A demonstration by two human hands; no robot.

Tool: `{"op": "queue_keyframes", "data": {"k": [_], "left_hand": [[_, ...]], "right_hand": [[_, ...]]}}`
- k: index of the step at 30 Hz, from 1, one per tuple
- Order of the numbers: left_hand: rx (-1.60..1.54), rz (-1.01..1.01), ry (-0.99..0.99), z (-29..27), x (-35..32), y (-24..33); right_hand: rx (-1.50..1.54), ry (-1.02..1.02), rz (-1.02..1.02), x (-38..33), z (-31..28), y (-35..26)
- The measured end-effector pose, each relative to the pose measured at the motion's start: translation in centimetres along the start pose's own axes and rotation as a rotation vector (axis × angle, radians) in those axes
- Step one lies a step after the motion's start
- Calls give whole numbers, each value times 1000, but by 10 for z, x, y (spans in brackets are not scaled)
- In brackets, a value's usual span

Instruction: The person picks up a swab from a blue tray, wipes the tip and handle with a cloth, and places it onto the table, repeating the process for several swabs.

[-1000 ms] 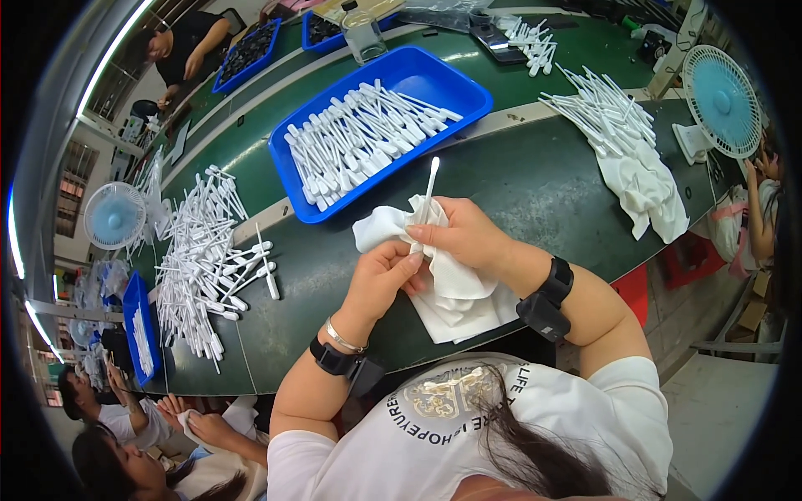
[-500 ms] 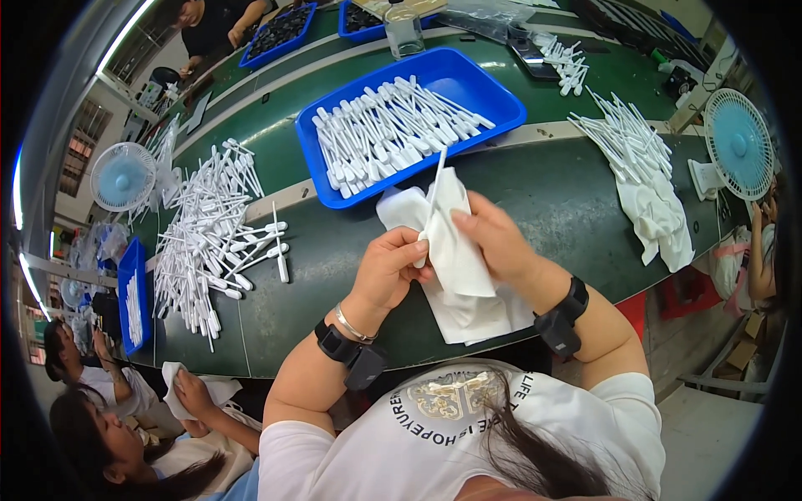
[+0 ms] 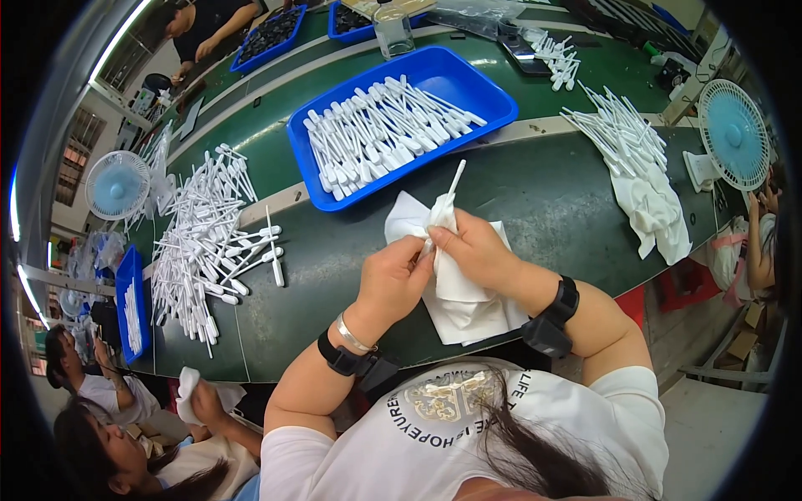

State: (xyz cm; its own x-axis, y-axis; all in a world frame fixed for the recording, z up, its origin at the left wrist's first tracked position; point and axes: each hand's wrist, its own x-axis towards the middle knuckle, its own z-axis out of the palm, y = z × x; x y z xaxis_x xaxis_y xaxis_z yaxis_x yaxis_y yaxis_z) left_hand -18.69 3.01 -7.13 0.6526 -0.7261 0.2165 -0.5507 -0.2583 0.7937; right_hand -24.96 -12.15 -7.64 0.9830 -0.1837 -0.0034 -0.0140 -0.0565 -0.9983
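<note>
A thin white plastic stick [image 3: 457, 177] points up and to the right out of a bunched white cloth [image 3: 444, 215]. My left hand [image 3: 394, 280] is closed, pinching at the lower end of the stick; that end is hidden by the fingers. My right hand [image 3: 478, 255] is closed on the cloth wrapped round the stick, its thumb near my left fingertips. The rest of the cloth hangs below onto the dark green table. Just beyond my hands, a blue tray [image 3: 493, 104] holds rows of similar sticks with thick, bulb-like ends.
A heap of white sticks [image 3: 196, 242] lies to the left. Another bundle of sticks [image 3: 618, 134] rests at the right beside a crumpled cloth [image 3: 656, 217]. Fans [image 3: 733, 134] stand at both sides. A clear bottle [image 3: 393, 32] stands beyond the tray. Other people sit at left and far side.
Both hands have come closer together. My right hand has closed the cloth round the stick, and the stick has tilted to the right.
</note>
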Motion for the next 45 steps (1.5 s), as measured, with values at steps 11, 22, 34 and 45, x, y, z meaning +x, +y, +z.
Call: {"op": "queue_keyframes", "data": {"k": [11,22,34,45], "left_hand": [[-979,-513,-249,-5,6,-6],[-732,-376,-132,4,2,-6],[-719,-380,-265,5,1,-9],[-732,-354,-348,3,5,-12]], "right_hand": [[736,144,138,13,-41,-39],[324,6,85,0,5,-3],[437,217,102,15,-17,-9],[677,308,-36,20,-31,-15]]}}
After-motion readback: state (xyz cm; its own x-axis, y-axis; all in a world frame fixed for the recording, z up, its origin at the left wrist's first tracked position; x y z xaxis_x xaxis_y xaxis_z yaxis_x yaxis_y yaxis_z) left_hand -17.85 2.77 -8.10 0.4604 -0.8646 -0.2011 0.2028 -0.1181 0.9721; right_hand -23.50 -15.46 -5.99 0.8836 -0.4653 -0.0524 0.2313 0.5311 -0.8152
